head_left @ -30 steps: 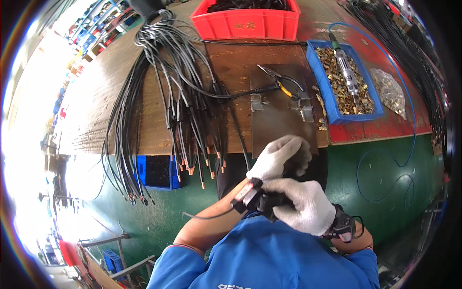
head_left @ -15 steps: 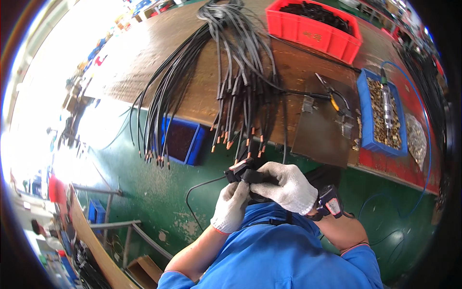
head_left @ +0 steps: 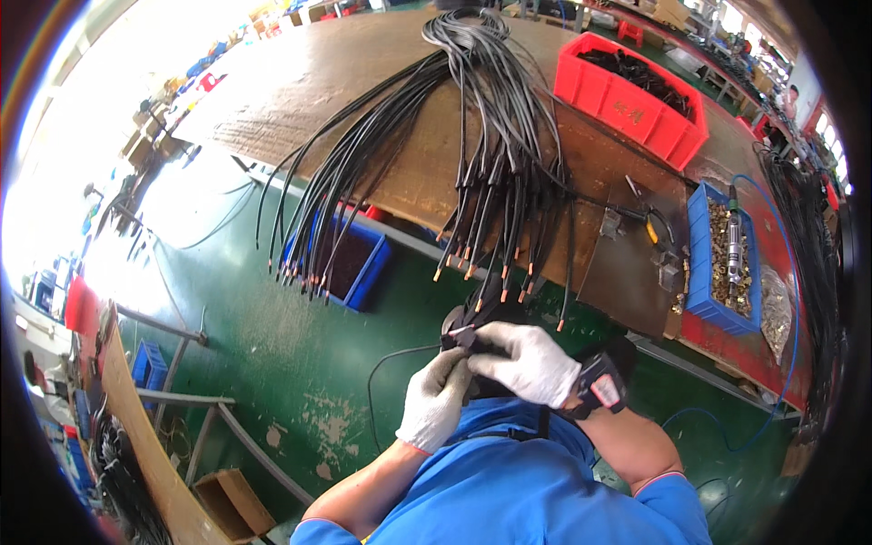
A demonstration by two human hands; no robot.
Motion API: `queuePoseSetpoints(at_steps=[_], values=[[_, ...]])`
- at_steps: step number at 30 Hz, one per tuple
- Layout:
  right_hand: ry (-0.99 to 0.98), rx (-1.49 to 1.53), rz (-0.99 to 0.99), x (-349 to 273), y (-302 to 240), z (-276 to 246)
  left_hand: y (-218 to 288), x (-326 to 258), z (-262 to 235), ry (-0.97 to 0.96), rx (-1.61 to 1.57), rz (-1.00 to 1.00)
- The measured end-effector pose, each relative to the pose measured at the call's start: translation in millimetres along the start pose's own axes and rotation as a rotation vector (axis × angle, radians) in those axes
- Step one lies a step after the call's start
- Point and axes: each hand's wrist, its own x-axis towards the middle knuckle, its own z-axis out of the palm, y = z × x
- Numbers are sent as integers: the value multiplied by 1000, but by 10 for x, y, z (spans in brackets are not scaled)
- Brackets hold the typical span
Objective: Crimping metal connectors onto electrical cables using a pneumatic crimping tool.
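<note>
My left hand (head_left: 434,400), in a white knit glove, has its fingers closed on a small black part (head_left: 461,340) in front of my waist. My right hand (head_left: 527,365), gloved likewise, pinches the same part from the right. Fingers cover much of it, so its exact kind is unclear. Leftward from it a thin black cable (head_left: 386,361) curves down. Just beyond my hands, a bundle of black cables (head_left: 490,118) hangs over the table edge, its stripped ends showing copper.
On the brown table (head_left: 300,86) stands a red crate (head_left: 627,104) of black pieces. Yellow-handled pliers (head_left: 652,229) lie on a dark plate (head_left: 622,282). A blue bin (head_left: 722,309) holds small brass-coloured parts and a screwdriver-like tool (head_left: 734,241). Below the edge sits another blue bin (head_left: 363,277).
The whole view has shifted, so the table and cables appear farther right. Both hands stay on the black part, which is now turned and more covered by my fingers.
</note>
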Motion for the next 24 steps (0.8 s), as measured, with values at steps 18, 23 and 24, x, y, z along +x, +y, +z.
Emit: queuePoseSetpoints(at_steps=[18,23,24], values=[[326,-553,-289,28,-299,571,323,1011,-694,-261,-641,-172],[332,-368,-337,76,-307,543,613,854,-436,-430,-582,93],[337,-355,-429,39,-335,509,710,693,-306,-412,-609,145]])
